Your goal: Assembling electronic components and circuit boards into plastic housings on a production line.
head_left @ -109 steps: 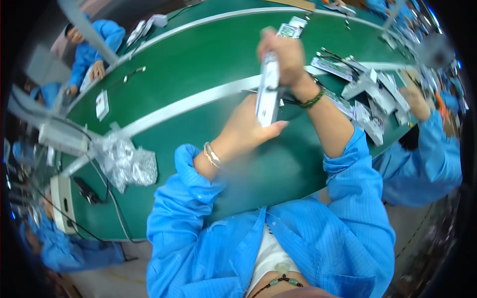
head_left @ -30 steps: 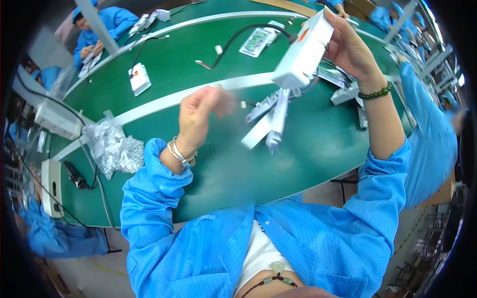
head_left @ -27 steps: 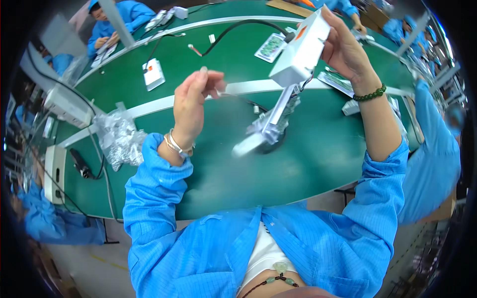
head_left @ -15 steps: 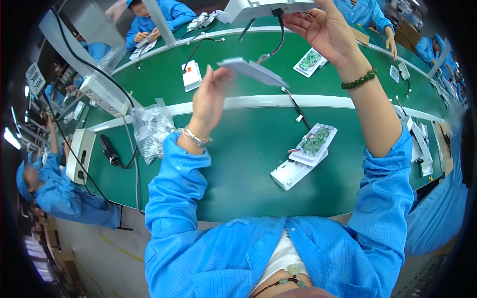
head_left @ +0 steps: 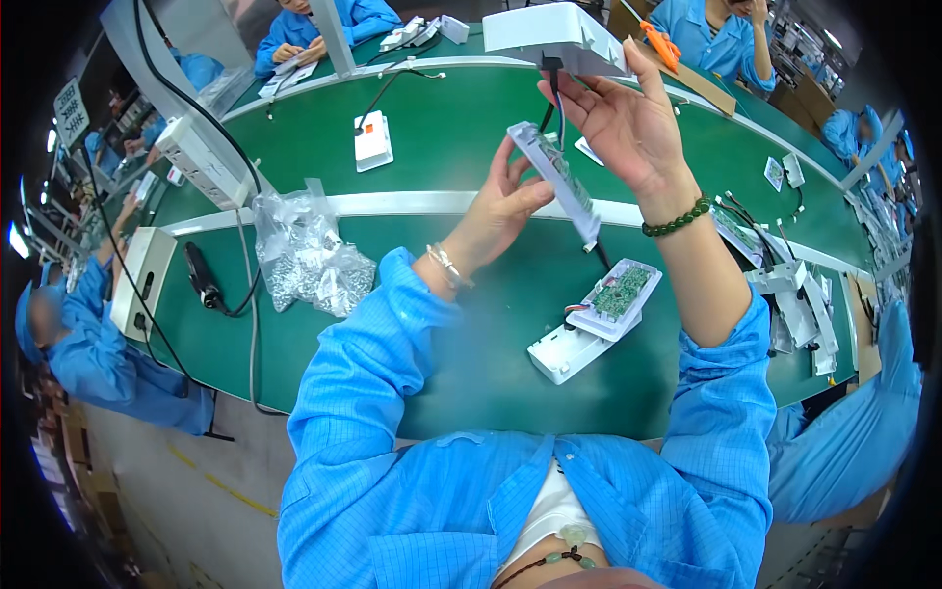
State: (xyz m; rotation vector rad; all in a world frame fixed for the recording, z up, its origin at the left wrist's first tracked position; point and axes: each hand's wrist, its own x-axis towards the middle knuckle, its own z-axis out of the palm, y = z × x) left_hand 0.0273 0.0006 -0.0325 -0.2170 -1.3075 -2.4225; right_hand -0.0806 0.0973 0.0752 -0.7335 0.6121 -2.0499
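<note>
- Pinched between my left hand (head_left: 500, 201) fingers and steadied by my right hand (head_left: 628, 123), the long white casing strip (head_left: 557, 182) sits raised above the desk (head_left: 451, 128), tilted so I judge its inner face is readable.
- Right grip is half curled, also touching a black cable (head_left: 552, 93) hanging from a white housing (head_left: 549, 34) overhead.
- Below lies an opened white plastic unit with a green circuit board (head_left: 616, 294), parked flat within reach.
- Further left, a crinkled clear bag (head_left: 309, 260) holds small metallic parts.
</note>
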